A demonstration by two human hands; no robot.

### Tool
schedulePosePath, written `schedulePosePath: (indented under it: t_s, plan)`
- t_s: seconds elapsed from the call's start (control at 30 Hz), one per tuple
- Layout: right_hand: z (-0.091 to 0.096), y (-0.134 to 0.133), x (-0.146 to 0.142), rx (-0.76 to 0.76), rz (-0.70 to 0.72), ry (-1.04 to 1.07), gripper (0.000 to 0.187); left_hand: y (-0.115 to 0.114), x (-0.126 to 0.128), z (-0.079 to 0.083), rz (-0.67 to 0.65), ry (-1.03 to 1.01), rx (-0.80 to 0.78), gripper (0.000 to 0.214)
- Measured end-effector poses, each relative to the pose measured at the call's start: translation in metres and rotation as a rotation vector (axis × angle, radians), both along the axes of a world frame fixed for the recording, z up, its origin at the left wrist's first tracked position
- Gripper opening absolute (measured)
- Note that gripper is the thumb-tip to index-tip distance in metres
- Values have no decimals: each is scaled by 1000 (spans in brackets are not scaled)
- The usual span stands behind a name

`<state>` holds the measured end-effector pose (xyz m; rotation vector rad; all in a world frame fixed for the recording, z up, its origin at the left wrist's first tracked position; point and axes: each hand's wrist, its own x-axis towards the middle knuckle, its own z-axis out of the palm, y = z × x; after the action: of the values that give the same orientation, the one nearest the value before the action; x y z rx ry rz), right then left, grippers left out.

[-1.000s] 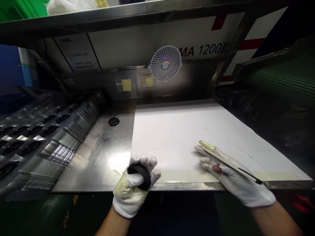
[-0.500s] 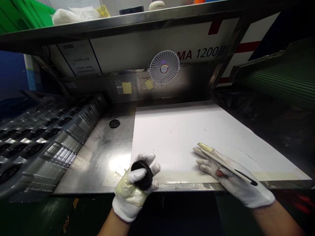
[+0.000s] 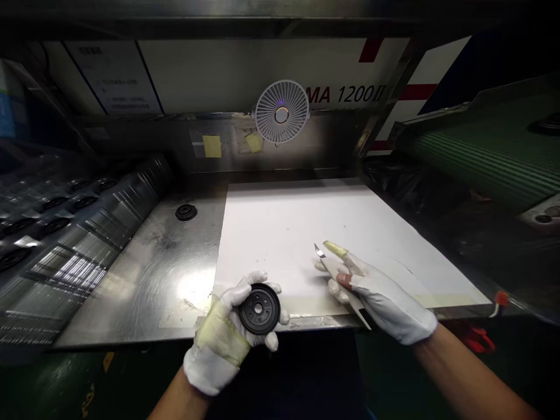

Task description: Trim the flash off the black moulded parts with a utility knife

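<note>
My left hand (image 3: 225, 338), in a white glove with yellowed tape, grips a round black rubber part (image 3: 259, 308) with its ribbed face and centre hole turned up toward me, over the table's front edge. My right hand (image 3: 378, 294), also gloved, holds a slim craft knife (image 3: 339, 280); the small blade points up-left over the white sheet (image 3: 284, 227). The two hands are a short way apart. Another black round part (image 3: 186, 212) lies alone on the steel table (image 3: 144, 280) to the left.
A sloping tray of several black round parts (image 3: 52, 227) fills the left side. A small white fan (image 3: 282, 112) hangs on the back wall. A green belt (image 3: 490, 157) and dark bag sit at the right. An overhead shelf is close above.
My left hand turned the black part so its face shows. My right hand lifted off the sheet, moved left, and the knife blade now points up. The camera tilted down.
</note>
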<state>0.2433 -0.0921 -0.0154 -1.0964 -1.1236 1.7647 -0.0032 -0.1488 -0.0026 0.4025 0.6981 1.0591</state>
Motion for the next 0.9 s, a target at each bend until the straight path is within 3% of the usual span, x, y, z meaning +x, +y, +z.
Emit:
schedulePosePath:
  t_s: [0.1, 0.2, 0.4, 0.47, 0.6, 0.9]
  plan:
    - [10, -1, -11, 110, 184, -239, 35, 1, 2, -5, 27, 157, 69, 23]
    - [19, -4, -21, 278, 307, -435, 44, 2, 1, -10, 7, 308, 87, 22]
    - [37, -3, -45, 558, 482, -639, 28, 6, -4, -7, 65, 640, 154, 33]
    - [40, -1, -50, 624, 480, -683, 19, 8, -5, -7, 95, 760, 160, 34]
    - [43, 2, -59, 807, 435, -863, 24, 8, -9, -11, 15, 886, 201, 33]
    - [42, 1, -72, 1148, 394, -1230, 18, 9, -7, -12, -38, 843, 256, 30]
